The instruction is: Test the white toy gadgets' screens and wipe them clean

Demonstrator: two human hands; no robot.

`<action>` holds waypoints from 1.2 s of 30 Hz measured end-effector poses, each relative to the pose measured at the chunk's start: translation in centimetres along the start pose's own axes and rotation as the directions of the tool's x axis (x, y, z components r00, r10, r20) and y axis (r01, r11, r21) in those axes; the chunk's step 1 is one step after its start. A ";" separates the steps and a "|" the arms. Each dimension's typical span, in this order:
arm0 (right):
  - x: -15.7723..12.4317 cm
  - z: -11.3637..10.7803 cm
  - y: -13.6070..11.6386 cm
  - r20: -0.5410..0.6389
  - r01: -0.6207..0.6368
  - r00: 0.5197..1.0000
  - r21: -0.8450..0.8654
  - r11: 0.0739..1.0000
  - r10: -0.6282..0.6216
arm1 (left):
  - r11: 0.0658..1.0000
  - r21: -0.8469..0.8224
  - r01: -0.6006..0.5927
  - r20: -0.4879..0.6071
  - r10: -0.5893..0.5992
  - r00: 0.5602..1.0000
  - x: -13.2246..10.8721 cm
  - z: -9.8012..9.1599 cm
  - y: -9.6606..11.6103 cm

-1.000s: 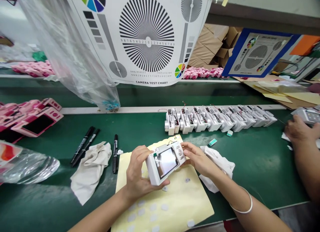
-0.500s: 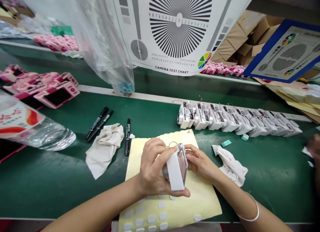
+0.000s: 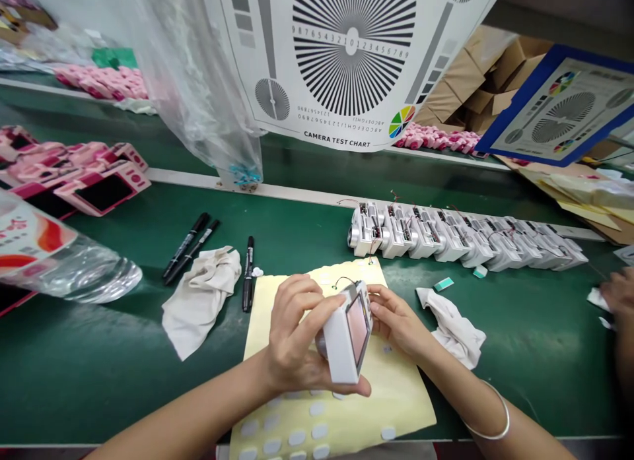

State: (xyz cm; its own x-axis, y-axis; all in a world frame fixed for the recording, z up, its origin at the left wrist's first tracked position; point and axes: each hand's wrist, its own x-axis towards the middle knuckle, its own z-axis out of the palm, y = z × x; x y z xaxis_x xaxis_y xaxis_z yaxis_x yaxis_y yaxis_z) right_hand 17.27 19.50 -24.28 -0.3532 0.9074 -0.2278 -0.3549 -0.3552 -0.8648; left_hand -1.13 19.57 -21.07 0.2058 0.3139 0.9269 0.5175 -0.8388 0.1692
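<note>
White plastic of the compact camera (image 3: 345, 341) sits firmly in my left grip (image 3: 297, 334), turned on edge with its screen facing right, while my right grip (image 3: 396, 325) closes on it from the right. I hold it over the yellow sheet (image 3: 302, 301) on the green tabletop (image 3: 520, 381). Farther away lies a row of opened white camera bodies (image 3: 460, 239); a co-worker's hand (image 3: 619, 292) works at the right.

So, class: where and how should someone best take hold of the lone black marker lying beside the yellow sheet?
Grip the black marker's barrel at its middle, coming straight down from above. It lies flat on the green mat, in a narrow gap between the cloth and the yellow sheet, so there seems little room to come from the side.
</note>
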 end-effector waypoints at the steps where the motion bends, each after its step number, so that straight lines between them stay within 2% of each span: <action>1: 0.0 -0.1 0.0 0.000 0.003 1.000 0.004 1.000 -0.003 | 1.000 0.002 -0.002 0.000 0.002 1.000 0.0 0.0 0.0; 8: 0.0 -0.4 -0.3 -0.023 0.029 0.999 0.030 0.999 -0.029 | 1.000 0.015 -0.025 0.022 0.025 0.999 0.0 0.0 -0.1; 12: 0.1 -0.7 -1.5 -0.106 0.060 0.993 0.055 0.997 -0.054 | 0.998 0.052 -0.035 0.066 0.032 0.997 -0.2 0.3 -1.0; 17: 0.2 -1.3 -2.8 -0.237 0.126 0.966 0.079 0.989 -0.104 | 0.998 0.068 0.011 0.204 -0.025 0.979 -0.8 1.0 -2.6; 20: 0.2 -1.5 -3.1 -0.262 0.125 0.959 0.053 0.991 -0.107 | 0.989 0.073 0.125 0.328 -0.143 0.934 -1.2 1.2 -3.5; 24: 0.1 -1.5 -3.1 -0.244 0.136 0.961 0.011 0.991 -0.129 | 0.953 0.084 0.291 0.448 -0.297 0.843 -1.6 1.4 -4.4; 28: 0.1 -1.5 -2.7 -0.217 0.174 0.960 -0.028 0.984 -0.175 | 0.928 0.076 0.366 0.490 -0.354 0.796 -1.6 1.6 -4.9; 31: 0.1 -1.6 -2.4 -0.185 0.178 0.966 -0.025 0.984 -0.179 | 0.929 0.058 0.366 0.503 -0.344 0.793 -1.5 1.5 -4.8; 36: 0.1 -1.7 -2.5 -0.123 0.133 0.984 0.017 0.991 -0.130 | 0.944 0.024 0.328 0.488 -0.298 0.821 -1.4 1.5 -4.4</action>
State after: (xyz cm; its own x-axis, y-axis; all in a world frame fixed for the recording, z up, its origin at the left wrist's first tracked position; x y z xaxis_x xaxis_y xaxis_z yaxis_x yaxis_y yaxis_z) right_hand 19.60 20.84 -22.85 -0.1944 0.9666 -0.1667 -0.4138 -0.2349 -0.8795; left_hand -2.49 23.51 -23.57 0.4197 0.7245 0.5468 0.5765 -0.6781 0.4559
